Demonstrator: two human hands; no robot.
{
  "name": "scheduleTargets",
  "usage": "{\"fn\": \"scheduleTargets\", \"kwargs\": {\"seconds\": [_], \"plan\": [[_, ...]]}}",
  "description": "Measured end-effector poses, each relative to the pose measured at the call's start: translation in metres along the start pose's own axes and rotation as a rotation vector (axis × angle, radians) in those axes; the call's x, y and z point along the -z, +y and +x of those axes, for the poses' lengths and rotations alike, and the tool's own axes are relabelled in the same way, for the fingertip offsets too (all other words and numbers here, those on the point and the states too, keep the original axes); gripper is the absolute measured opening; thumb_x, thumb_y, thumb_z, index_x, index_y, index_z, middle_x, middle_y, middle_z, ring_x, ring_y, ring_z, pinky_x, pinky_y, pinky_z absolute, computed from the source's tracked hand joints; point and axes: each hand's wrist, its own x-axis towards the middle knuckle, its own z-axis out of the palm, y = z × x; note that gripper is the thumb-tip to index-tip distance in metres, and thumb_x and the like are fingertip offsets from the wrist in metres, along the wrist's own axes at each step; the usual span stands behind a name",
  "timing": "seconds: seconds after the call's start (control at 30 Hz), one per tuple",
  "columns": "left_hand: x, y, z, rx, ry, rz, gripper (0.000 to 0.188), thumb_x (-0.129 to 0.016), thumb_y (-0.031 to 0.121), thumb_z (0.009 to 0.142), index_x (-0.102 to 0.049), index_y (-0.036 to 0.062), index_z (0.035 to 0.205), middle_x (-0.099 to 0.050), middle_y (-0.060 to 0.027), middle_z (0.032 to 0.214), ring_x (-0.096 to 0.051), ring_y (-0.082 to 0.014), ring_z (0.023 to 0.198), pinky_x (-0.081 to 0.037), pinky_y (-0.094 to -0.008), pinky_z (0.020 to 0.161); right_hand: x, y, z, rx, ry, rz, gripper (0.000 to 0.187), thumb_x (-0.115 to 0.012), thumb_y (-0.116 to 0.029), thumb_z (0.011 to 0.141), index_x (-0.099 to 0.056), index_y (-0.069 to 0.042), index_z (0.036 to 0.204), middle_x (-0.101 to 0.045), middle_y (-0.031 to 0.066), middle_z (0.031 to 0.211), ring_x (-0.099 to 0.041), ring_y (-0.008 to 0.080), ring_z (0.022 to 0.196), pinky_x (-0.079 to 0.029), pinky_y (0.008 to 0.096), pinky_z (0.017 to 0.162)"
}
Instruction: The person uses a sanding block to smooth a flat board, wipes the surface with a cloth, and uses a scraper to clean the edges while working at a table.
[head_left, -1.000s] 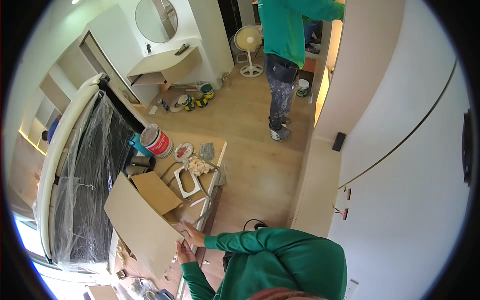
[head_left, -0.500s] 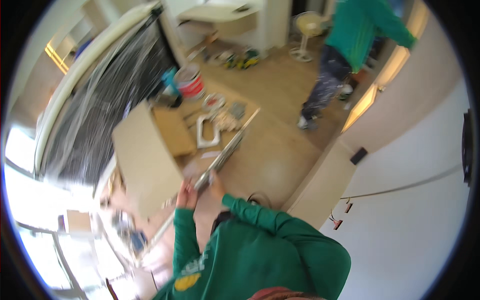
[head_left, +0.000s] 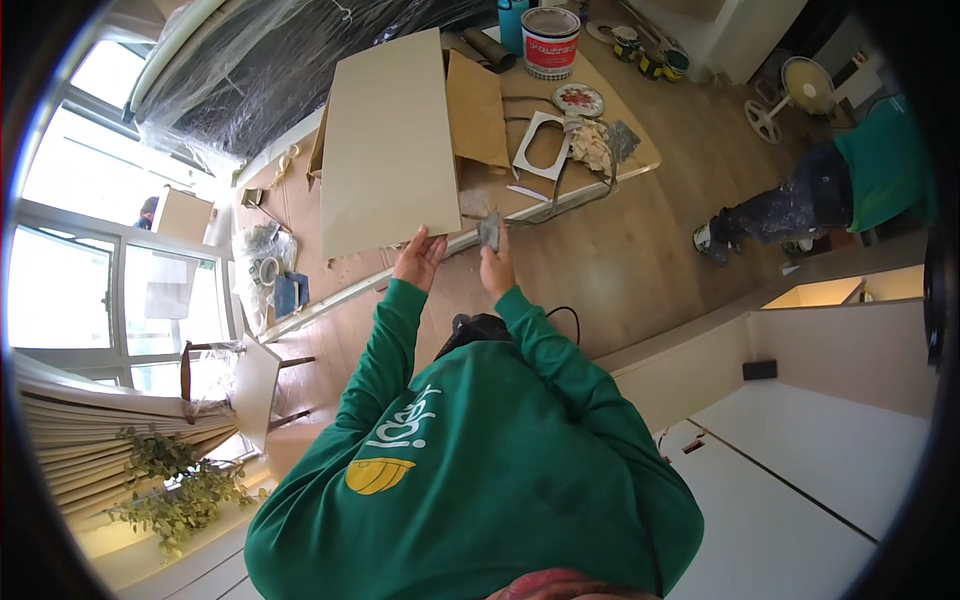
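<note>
My left hand is palm up with its fingers stretched out, at the lower right corner of a large beige panel. I cannot tell whether the fingertips bear any of the panel's weight. Just to the right, my right hand is closed on a small grey pad, held upright near the table's front edge. The panel lies tilted over an open cardboard box on the covered table. A white frame with an oval opening lies right of the box.
On the table are a paint can, its lid, a crumpled cloth and a grey scrap. A co-worker in green stands at right, near a fan. Plastic sheeting covers something dark behind. A stool stands at left.
My view has swung, so the table and panel appear farther up and the co-worker farther right. The right hand's grey pad now shows clearly; the earlier frame is blurred.
</note>
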Motion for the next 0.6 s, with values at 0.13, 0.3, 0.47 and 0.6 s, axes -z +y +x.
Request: {"fn": "scheduleTargets", "kwargs": {"seconds": [0.13,0.3,0.47,0.6], "plan": [[-0.006,-0.003,0.011,-0.032,0.002,0.015,0.022,-0.067,0.010,0.095,-0.060,0.0001,0.114,-0.068,-0.0124,0.109,-0.069,-0.0261,0.101,-0.061,-0.0358,0.088,-0.029,-0.029,-0.004,0.130,-0.063,-0.015,0.075,-0.041,-0.002,0.085,-0.015,0.007,0.155,-0.023,0.0278,0.160,-0.023,0.0370,0.150,-0.020,0.0376,0.122],[-0.003,-0.002,0.015,-0.054,-0.018,0.037,0.021,-0.067,0.007,0.095,-0.061,-0.0048,0.111,-0.068,-0.0134,0.108,-0.071,-0.0265,0.097,-0.062,-0.0359,0.088,-0.056,-0.037,-0.004,0.236,-0.075,-0.122,0.082,-0.041,0.002,0.083,-0.005,0.006,0.157,-0.017,0.0297,0.161,-0.018,0.0384,0.151,-0.017,0.0394,0.123],[-0.010,0.002,0.002,-0.058,0.009,0.044,0.020,-0.068,0.007,0.094,-0.063,-0.0029,0.111,-0.069,-0.0116,0.107,-0.071,-0.0244,0.095,-0.063,-0.0346,0.085,-0.054,-0.039,-0.009,0.241,-0.135,-0.141,0.082,-0.040,0.006,0.084,-0.003,0.006,0.157,-0.015,0.0311,0.161,-0.017,0.0395,0.151,-0.017,0.0387,0.123],[-0.008,0.003,0.007,-0.024,-0.007,0.053,0.018,-0.068,0.007,0.094,-0.064,-0.0014,0.110,-0.069,-0.0113,0.107,-0.071,-0.0236,0.096,-0.063,-0.0337,0.083,-0.062,-0.028,-0.007,0.198,-0.097,-0.116,0.080,-0.039,0.006,0.086,-0.002,0.006,0.157,-0.017,0.0309,0.161,-0.019,0.0397,0.151,-0.017,0.0386,0.123]]}}
